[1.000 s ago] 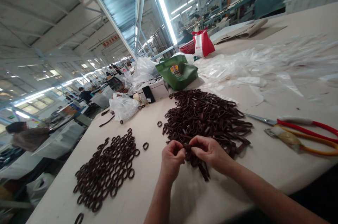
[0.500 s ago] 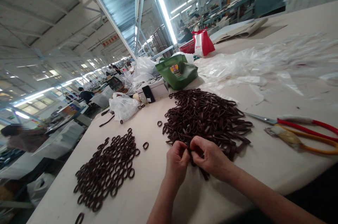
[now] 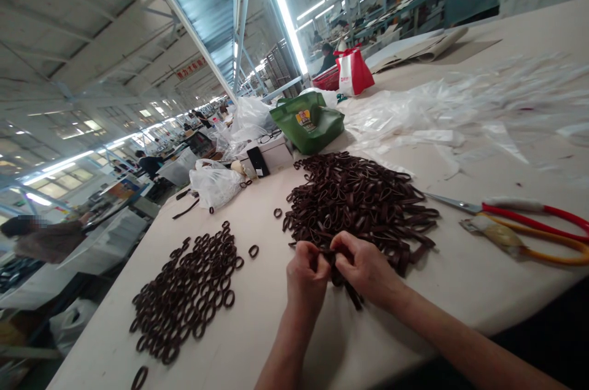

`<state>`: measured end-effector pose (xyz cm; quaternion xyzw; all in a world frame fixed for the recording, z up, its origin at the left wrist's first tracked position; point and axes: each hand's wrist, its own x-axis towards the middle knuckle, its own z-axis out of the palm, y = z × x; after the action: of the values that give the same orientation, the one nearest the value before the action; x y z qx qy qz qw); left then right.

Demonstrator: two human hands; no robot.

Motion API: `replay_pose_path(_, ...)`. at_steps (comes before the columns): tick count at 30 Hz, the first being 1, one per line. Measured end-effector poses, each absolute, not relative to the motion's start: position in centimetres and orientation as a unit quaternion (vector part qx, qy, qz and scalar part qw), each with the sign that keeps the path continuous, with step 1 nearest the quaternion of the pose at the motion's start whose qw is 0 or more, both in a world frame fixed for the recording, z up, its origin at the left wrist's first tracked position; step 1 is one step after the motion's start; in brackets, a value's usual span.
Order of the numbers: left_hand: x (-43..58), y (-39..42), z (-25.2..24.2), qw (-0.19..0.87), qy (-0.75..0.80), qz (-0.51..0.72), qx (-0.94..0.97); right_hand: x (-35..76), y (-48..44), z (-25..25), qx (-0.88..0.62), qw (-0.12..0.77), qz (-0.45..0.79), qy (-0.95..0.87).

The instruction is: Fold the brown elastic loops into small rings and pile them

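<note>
Our left hand (image 3: 307,272) and right hand (image 3: 364,267) both pinch one brown strap (image 3: 335,270) at the near edge of the heap (image 3: 361,200); a slack pinch could lose it among the others.

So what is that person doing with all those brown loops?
A person is working at a big table, with both hands close together at the near edge of a heap of brown bands. The left hand and the right hand pinch one brown band between them. To the left, a patch of small brown rings lies spread out flat. Red-handled scissors lie to the right, with no hand on them.
</note>
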<state>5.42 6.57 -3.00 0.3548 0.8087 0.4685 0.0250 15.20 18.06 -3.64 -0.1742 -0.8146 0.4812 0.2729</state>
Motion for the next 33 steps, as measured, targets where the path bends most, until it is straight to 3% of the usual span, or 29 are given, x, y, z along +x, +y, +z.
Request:
replay_pose_path(5,1.4,4.7,-2.5,-0.021,0.836,0.466,0.289,15.2,18.5,-3.6,-0.127,0.271,0.513,-0.804)
replay_pose_path(12,-4.8,-0.4,-0.5,-0.175,0.902,0.372,0.134,15.1,19.6,-4.1,-0.144,0.315,0.522,-0.779)
replay_pose_path(19,-1.8,3.8,-2.9,-0.016,0.89,0.322,0.324,15.0,19.5,-4.2,-0.136,0.322,0.501,-0.792)
replay_pose_path(24,-1.5,5.2,-3.9,0.015,0.884,0.3,0.357,15.1,19.5,-4.4,-0.13,0.319,0.488,-0.802)
replay_pose_path(30,-0.4,5.3,-3.0,0.01,0.871,0.352,0.343,15.1,19.5,-4.6,-0.124,0.315,0.495,-0.8)
replay_pose_path(33,1.9,5.8,-2.6,0.075,0.827,0.413,0.374,15.1,19.6,-4.3,-0.101,0.3,0.522,-0.792)
